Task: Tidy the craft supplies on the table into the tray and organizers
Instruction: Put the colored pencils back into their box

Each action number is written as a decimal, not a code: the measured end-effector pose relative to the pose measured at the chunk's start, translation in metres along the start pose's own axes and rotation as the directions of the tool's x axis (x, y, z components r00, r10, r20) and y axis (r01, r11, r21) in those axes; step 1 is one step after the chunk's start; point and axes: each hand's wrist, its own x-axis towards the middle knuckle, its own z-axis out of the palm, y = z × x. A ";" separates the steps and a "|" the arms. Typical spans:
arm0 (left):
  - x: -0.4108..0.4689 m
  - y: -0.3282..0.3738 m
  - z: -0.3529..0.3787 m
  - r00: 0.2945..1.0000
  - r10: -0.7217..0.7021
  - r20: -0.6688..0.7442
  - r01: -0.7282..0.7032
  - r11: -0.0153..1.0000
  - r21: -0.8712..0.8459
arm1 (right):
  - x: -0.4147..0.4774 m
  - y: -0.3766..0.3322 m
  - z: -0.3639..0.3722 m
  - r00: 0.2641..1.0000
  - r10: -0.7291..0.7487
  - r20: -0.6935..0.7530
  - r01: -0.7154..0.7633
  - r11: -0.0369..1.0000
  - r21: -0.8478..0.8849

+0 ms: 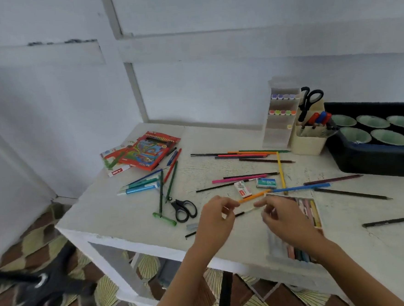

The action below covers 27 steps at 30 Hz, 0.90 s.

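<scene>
Coloured pencils [249, 154] and markers [141, 186] lie scattered over the white table [133, 212]. My left hand [216, 221] hovers near the front edge, its thumb and forefinger pinching the tip of an orange pencil [254, 196]. My right hand [284, 218] pinches the pale end of a thin black pencil [242, 213] that runs under my left hand. At the back right stand a dark blue tray [373, 162], a cream pen holder [306, 144] and a clear marker organizer [279, 126].
Black scissors [184, 210], a green marker [164, 218], an eraser [243, 189] and a small teal box [266, 183] lie near my hands. An open chalk box [307, 213] sits under my right wrist. A red pencil box [148, 150] is at the back left.
</scene>
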 end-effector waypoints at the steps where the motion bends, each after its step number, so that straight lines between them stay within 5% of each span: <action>1: 0.000 -0.007 -0.007 0.999 -0.022 -0.026 0.022 1.000 -0.001 | 0.004 -0.004 0.002 1.000 -0.014 0.017 0.014 1.000 0.020; 8: -0.010 -0.065 -0.061 0.906 -0.237 -0.351 0.290 0.951 0.105 | 0.057 -0.047 0.044 0.966 -0.125 0.225 0.105 0.989 0.100; 14: -0.015 -0.111 -0.083 0.985 -0.090 -0.145 0.158 0.804 0.573 | 0.085 -0.083 0.080 0.948 -0.189 0.258 0.151 0.976 0.159; 17: -0.014 -0.119 -0.090 0.995 -0.003 -0.098 0.067 0.750 0.658 | 0.085 -0.091 0.095 0.925 -0.226 0.304 0.188 0.971 0.150; 22: -0.011 -0.114 -0.090 0.970 0.218 -0.106 -0.120 0.813 0.569 | 0.077 -0.089 0.097 0.955 -0.142 0.260 0.064 0.956 0.288; 27: 0.006 -0.075 -0.069 0.932 0.358 -0.052 -0.326 0.893 0.312 | 0.062 -0.072 0.058 0.906 -0.094 0.412 -0.242 0.685 0.687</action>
